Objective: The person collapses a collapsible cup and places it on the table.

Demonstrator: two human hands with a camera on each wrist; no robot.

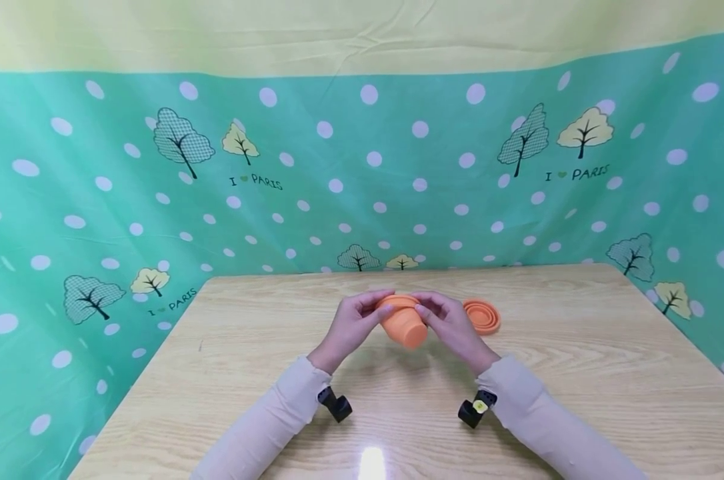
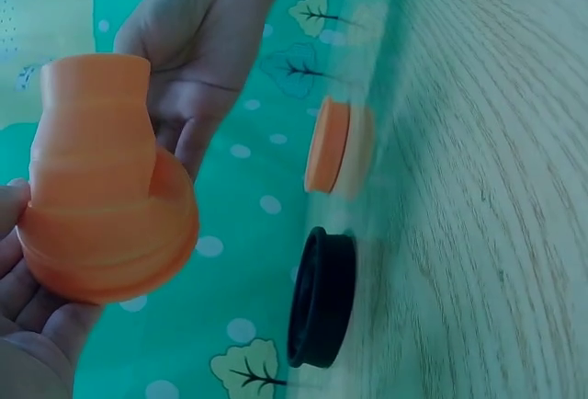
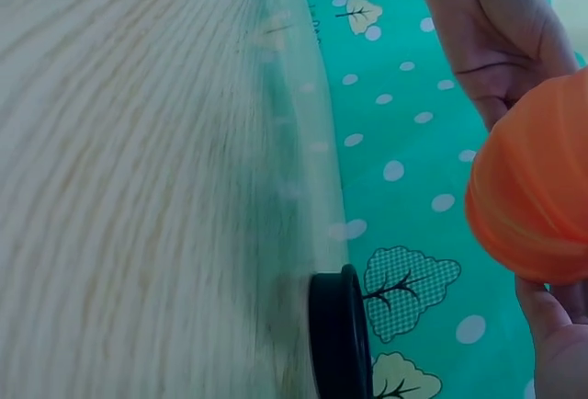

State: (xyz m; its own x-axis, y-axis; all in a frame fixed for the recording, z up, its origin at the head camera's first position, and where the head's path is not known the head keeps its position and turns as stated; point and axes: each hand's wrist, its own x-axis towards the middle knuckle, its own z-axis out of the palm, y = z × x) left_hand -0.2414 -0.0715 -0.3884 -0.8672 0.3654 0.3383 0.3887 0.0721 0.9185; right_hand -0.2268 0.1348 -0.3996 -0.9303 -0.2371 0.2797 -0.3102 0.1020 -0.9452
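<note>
An orange collapsible cup [image 1: 404,323], stepped and soft-looking, is held up over the table between both hands. Its wide rim tips away and its narrow base points toward me and down. At the rim's left side my left hand [image 1: 353,325] grips it, thumb on the near face and fingers behind. My right hand [image 1: 455,327] pinches the rim's right side in the same manner. In the left wrist view the cup [image 2: 92,160] looks bent, its narrow section leaning off-centre from the bulging wide part. Only part of the cup [image 3: 537,178] shows in the right wrist view.
A flat orange ringed disc [image 1: 482,317] lies on the wooden table [image 1: 248,373] beside my right hand. A round black rimmed piece [image 2: 322,298] also sits there, hidden in the head view. Dotted green cloth [image 1: 314,160] hangs behind the table.
</note>
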